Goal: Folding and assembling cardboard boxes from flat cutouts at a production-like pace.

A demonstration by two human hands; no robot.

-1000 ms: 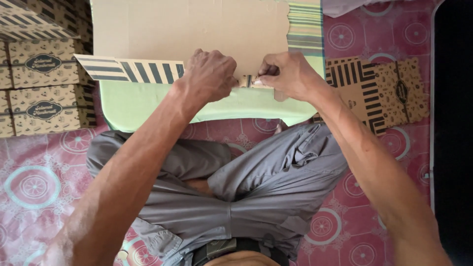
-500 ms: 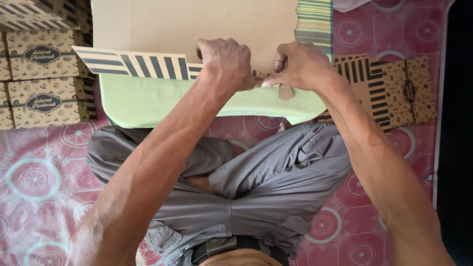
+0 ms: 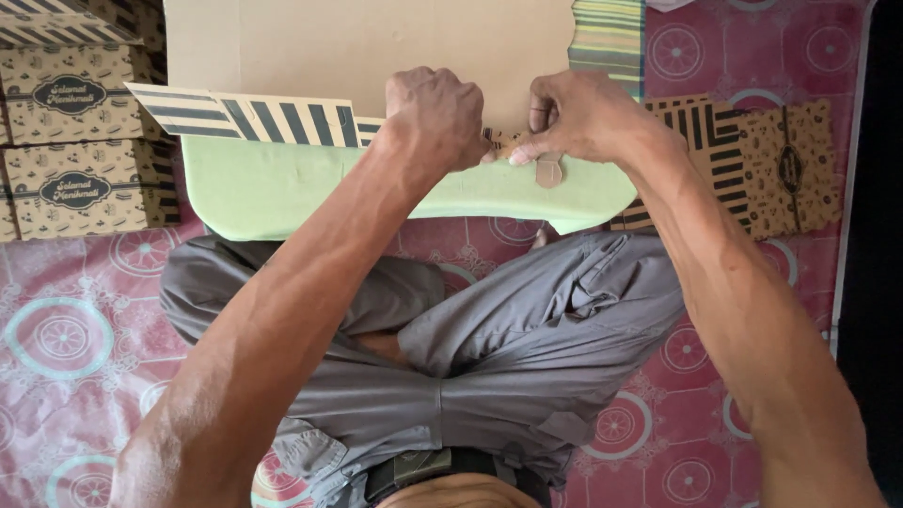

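A flat cardboard sheet (image 3: 367, 47) is gripped at its striped flap by closed left hand (image 3: 437, 113) and pinching right hand (image 3: 574, 118), over a green table (image 3: 282, 188) set on a red patterned mat (image 3: 56, 329); boxes (image 3: 71, 136) are stacked left.

Count from my seat: two hands, my left hand (image 3: 435, 115) and right hand (image 3: 576, 115), both closed on one unfolded cardboard box blank (image 3: 367, 52) with a striped flap. One pale green board (image 3: 310, 188) under it. Finished printed boxes: three in view stacked at the left (image 3: 71, 141), top one cut off by the frame, so maybe more. One flat printed box blank (image 3: 771, 165) on the right. One patterned red floor mat (image 3: 75, 320).
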